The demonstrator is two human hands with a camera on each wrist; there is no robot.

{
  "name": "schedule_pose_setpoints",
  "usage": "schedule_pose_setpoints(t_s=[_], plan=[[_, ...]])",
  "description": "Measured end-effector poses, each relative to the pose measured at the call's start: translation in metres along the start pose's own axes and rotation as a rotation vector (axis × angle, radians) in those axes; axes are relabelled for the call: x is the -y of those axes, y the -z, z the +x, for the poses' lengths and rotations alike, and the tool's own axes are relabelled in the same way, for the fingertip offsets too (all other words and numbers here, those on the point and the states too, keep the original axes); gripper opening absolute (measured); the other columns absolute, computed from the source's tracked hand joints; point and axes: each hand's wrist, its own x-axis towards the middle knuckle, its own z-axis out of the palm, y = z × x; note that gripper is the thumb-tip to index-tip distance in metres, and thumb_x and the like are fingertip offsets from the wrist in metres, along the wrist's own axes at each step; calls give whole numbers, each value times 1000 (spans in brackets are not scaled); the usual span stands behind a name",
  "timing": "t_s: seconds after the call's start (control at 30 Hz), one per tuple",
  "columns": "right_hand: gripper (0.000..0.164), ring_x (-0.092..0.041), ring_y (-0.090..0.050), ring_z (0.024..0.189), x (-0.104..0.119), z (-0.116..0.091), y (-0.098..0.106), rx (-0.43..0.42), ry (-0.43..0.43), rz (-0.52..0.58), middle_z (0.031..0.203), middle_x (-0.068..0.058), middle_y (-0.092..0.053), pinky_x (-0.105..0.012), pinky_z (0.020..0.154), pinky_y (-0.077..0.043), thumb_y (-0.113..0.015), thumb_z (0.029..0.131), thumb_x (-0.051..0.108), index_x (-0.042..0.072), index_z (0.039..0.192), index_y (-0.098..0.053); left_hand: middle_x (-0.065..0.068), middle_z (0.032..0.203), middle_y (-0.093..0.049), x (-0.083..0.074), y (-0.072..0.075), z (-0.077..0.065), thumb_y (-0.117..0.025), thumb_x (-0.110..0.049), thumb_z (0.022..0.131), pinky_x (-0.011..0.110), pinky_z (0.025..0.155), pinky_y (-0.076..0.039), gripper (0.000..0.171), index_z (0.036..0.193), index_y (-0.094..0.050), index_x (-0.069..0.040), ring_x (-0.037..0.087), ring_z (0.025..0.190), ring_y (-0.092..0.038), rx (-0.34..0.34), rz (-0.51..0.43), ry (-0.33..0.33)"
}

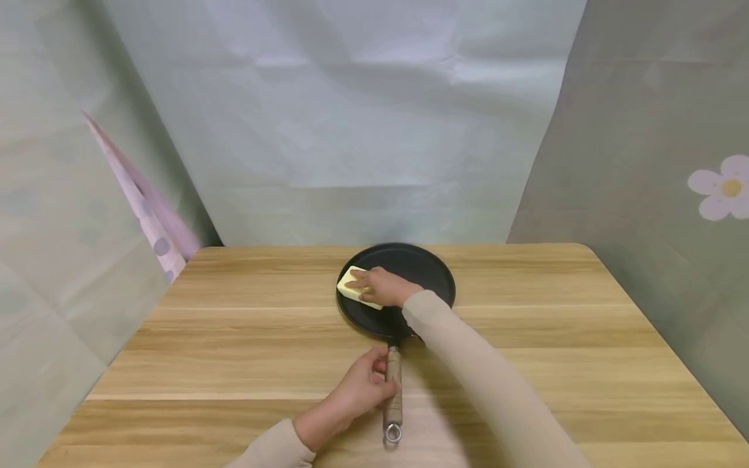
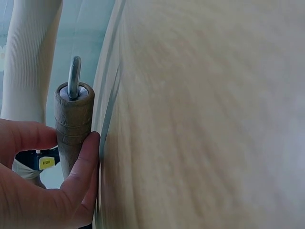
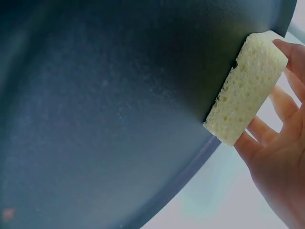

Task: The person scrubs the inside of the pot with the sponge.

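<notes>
A round black frying pan [image 1: 418, 266] lies on the wooden table with its handle [image 1: 394, 396] toward me. My left hand [image 1: 359, 387] holds that handle from the left; in the left wrist view, thumb and fingers [image 2: 86, 157] pinch it below the metal hanging ring [image 2: 74, 78]. Inside the pan, near its left rim, is a pale yellow sponge [image 1: 351, 289]. My right hand [image 1: 386, 286] grips it from above, fingers spread over it. Seen in the right wrist view, the porous side of the sponge [image 3: 245, 90] sits flat against the dark pan surface [image 3: 119, 105].
The wooden table [image 1: 246, 351] extends on both sides of the pan. A pale hanging cloth [image 1: 363, 130] stands behind its far edge, with more cloth at left and right. My right sleeve [image 1: 486, 370] crosses over the table just right of the handle.
</notes>
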Motion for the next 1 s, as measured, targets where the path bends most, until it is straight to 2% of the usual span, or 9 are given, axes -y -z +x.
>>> schedule_pose_setpoints(t_s=[0.23, 0.43, 0.6, 0.7, 0.9, 1.0], plan=[[49, -33, -37, 132, -1, 3, 3, 17, -46, 13, 156, -1, -25, -40, 108, -35, -57, 97, 23, 26, 145, -44, 18, 103, -47, -1, 0, 0, -65, 8, 76, 33, 62, -54, 66, 135, -36, 14, 18, 75, -55, -9, 30, -10], [50, -22, -49, 127, 1, 4, 9, 58, -67, 16, 156, -1, -26, -36, 108, -36, -58, 96, 24, 26, 144, -44, 18, 102, -46, -1, -2, 0, -65, 8, 77, 31, 62, -52, 65, 135, -37, 14, 19, 75, -53, -15, 33, -3], [50, -19, -57, 118, -1, 6, 10, 46, -59, 21, 156, -3, -26, -34, 106, -39, -58, 96, 22, 24, 144, -45, 17, 103, -46, -1, -2, 1, -65, 7, 77, 30, 61, -50, 66, 136, -37, 14, 19, 75, -52, -26, 40, 1], [50, -21, -54, 121, -5, 8, 9, 32, -66, 2, 156, -2, -26, -34, 104, -40, -58, 96, 22, 24, 144, -45, 17, 102, -46, 0, -3, 1, -66, 7, 76, 30, 61, -50, 67, 136, -36, 14, 18, 75, -53, -28, 38, -2], [50, -31, -36, 136, -11, 11, 9, 20, -98, -7, 157, -3, -24, -36, 106, -38, -57, 97, 24, 24, 145, -44, 17, 101, -46, 0, -7, 0, -65, 8, 76, 24, 58, -47, 68, 136, -34, 16, 16, 73, -52, -31, 36, -8], [49, -33, -37, 135, -13, 11, 9, 4, -100, 1, 157, -4, -24, -37, 106, -38, -57, 97, 23, 22, 144, -45, 17, 102, -45, -1, -8, 0, -65, 7, 77, 22, 56, -46, 68, 137, -33, 16, 15, 72, -52, -35, 41, -8]])
